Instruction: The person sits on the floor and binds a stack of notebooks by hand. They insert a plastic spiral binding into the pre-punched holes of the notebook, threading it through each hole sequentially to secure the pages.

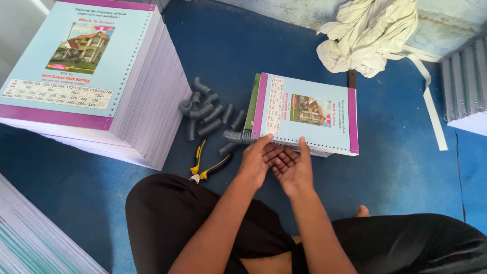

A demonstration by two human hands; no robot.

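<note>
Small stack of light-blue, purple-edged punched notebook covers sits centre frame on the blue floor; left hand and right hand, fingers open, touch its near edge. Looks light, floppy, slippery, so grip both short sides

A light-blue notebook with purple edge strips lies flat on the blue floor.

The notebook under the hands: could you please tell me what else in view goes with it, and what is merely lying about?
In hand:
left hand and right hand at the near edge of the small notebook stack
grey spiral coil beside it

Lying about:
yellow-handled pliers
grey tube pieces
tall notebook stack
crumpled cloth
</note>
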